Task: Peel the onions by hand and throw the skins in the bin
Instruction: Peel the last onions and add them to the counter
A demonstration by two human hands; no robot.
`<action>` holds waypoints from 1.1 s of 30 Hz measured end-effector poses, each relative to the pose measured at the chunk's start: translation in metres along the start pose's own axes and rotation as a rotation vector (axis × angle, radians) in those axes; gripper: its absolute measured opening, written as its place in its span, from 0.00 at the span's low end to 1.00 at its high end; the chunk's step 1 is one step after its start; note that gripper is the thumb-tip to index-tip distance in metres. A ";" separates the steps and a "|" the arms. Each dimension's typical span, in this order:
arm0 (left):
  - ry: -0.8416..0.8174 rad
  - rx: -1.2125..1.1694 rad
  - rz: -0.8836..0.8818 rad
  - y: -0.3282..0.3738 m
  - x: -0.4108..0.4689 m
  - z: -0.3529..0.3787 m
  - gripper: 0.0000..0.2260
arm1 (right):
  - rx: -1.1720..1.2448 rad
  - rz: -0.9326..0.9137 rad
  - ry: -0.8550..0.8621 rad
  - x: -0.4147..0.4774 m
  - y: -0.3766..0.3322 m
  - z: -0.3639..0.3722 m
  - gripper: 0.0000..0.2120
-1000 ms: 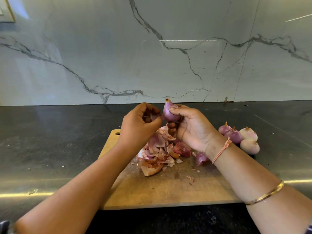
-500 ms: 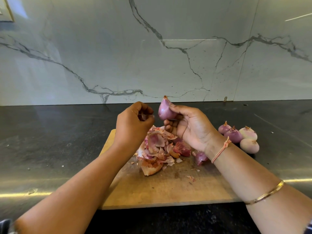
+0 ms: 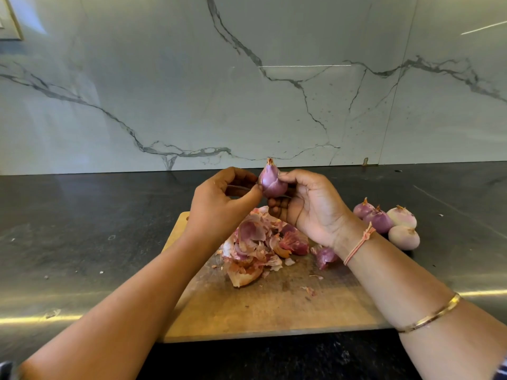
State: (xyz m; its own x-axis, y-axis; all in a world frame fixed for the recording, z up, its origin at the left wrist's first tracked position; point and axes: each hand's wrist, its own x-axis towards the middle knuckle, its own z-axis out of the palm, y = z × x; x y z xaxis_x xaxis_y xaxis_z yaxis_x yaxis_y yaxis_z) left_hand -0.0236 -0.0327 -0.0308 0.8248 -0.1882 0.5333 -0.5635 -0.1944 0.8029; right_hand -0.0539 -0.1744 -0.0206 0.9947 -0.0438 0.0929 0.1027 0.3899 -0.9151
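Above skins (image 3: 258,242) on board (image 3: 274,305), left hand (image 3: 219,204) and right hand (image 3: 315,209) hold onion (image 3: 271,183).

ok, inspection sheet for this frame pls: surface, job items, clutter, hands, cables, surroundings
Surface: dark counter, wooden board on it.
Job's things: one onion held above the board; four onions on the counter right of it; skins piled on the board; bin not in view.
Clutter: specks on the counter.
Grippers: right hand holds the onion; left hand pinches at its side.
Cables: nothing seen.
Surroundings: marble wall behind.
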 end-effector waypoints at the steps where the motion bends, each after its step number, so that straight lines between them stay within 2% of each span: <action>1: 0.003 0.009 0.001 0.000 0.000 0.000 0.03 | -0.010 -0.003 -0.003 0.000 0.000 0.000 0.09; 12: 0.096 0.094 0.020 -0.003 0.005 -0.002 0.09 | -0.106 -0.055 -0.069 -0.004 0.005 0.001 0.08; 20: 0.003 -0.019 0.024 0.004 0.000 -0.002 0.05 | -0.049 -0.027 -0.045 0.000 0.002 -0.001 0.11; 26: -0.003 -0.018 0.036 0.003 0.000 -0.002 0.05 | -0.031 0.001 -0.054 0.002 0.003 -0.004 0.17; 33: 0.043 0.056 0.080 0.003 0.000 0.001 0.08 | -0.070 -0.009 -0.070 0.000 0.004 -0.004 0.14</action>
State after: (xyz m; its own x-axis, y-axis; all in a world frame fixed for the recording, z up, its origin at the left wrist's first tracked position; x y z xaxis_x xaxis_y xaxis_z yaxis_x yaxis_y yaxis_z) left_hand -0.0253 -0.0344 -0.0292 0.7774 -0.1641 0.6072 -0.6286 -0.2341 0.7416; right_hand -0.0529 -0.1765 -0.0263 0.9919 0.0181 0.1260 0.1134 0.3243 -0.9391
